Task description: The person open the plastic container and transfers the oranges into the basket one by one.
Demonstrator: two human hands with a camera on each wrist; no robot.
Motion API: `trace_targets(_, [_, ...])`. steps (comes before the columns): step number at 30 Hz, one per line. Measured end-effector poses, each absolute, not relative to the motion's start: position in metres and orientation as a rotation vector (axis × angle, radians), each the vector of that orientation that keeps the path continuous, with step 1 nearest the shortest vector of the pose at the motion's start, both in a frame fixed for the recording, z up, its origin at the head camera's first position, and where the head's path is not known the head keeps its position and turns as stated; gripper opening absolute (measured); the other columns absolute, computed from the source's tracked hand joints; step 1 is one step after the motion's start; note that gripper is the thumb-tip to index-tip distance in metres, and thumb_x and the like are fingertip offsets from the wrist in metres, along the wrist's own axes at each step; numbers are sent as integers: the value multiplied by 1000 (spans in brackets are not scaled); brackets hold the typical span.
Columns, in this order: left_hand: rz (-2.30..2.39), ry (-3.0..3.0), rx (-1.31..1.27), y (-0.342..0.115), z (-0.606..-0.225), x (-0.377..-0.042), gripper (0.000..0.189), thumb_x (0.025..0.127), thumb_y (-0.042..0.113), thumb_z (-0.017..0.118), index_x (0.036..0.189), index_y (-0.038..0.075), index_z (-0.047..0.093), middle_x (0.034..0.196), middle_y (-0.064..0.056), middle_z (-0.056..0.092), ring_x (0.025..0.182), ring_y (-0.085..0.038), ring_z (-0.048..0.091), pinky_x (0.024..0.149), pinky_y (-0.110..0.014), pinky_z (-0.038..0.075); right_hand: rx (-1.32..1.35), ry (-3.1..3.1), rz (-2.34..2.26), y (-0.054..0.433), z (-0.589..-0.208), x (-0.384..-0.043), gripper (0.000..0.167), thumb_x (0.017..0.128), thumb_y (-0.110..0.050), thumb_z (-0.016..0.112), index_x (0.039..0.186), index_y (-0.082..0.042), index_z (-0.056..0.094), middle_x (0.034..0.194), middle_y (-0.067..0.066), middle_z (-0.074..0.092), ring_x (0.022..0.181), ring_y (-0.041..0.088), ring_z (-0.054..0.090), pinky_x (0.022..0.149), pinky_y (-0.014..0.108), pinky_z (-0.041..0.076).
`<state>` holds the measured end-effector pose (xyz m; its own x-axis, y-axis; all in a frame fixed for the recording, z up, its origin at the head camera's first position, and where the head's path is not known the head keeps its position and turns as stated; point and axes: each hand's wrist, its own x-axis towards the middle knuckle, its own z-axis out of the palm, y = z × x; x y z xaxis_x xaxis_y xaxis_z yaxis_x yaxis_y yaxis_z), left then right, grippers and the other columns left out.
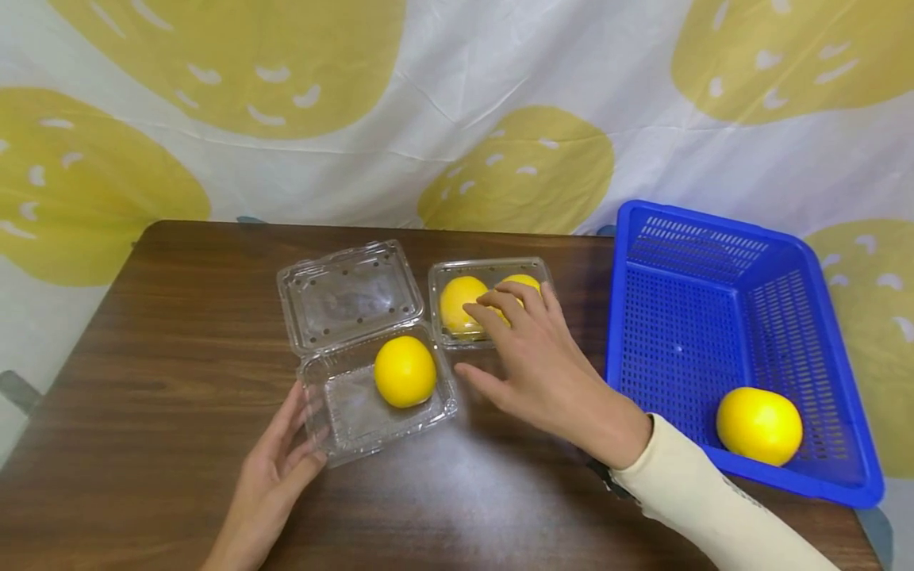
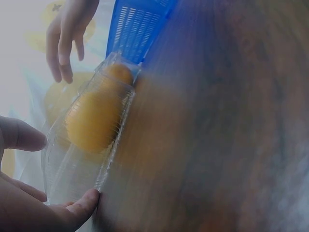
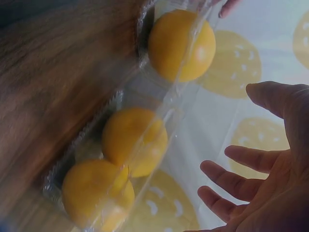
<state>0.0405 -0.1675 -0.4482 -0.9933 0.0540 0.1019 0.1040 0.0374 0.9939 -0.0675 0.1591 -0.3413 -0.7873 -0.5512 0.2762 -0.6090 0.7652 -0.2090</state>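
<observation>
Dark-brown wood surfaces the counter [image 1: 178, 373], on which items are listed from left to right as the head view shows them. The left hand [image 1: 266, 476] is at about eight o'clock of an unlatched clear box [image 1: 350, 408]; its thumb and fingers are bent around the near-left wall, gripping it. The lid [image 1: 346, 297] lies folded back between eleven and twelve o'clock of the base. Inside, at two o'clock of the base's middle, sits one yellow fruit [image 1: 405, 371]; the remaining floor is bare. Farther out at two o'clock, just beside, stands a second clear box [image 1: 489, 264], apparently closed, holding two similar fruits [image 1: 462, 303]. The right hand [image 1: 539, 369] hovers over its near-right part, fingers spread and loosely bent, nothing held; the right wrist view shows it apart from the plastic. At three o'clock lies a blue basket [image 1: 671, 341], with a single fruit [image 1: 760, 426] near five o'clock inside it. Handling assessment: the boxes should prove light, thin-walled and flexible, liable to skid or buckle, and are best held by a wall or corner under modest pressure. The fruit is judged firm, fairly weighty and prone to roll; take it around its widest part with spread fingers, from above.
</observation>
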Motion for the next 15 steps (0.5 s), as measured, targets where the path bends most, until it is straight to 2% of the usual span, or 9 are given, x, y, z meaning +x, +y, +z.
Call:
trace_targets(9, [-2154, -2244, -149, -168, -448, 41, 90, 94, -22, 58, 174, 1, 22, 171, -36, 30, 135, 1, 60, 108, -17, 53, 996, -2774, 433, 137, -353, -68, 69, 94, -44, 85, 150, -8, 66, 146, 15, 64, 146, 40, 47, 128, 76, 28])
trace_targets(15, [-2151, -2259, -146, -168, -445, 42, 91, 94, -21, 59, 174, 2, 22, 172, -34, 31, 138, 1, 58, 109, -19, 52, 1066, -2744, 437, 123, -358, -68, 68, 92, -41, 88, 148, -10, 65, 142, 12, 65, 143, 39, 48, 128, 75, 28])
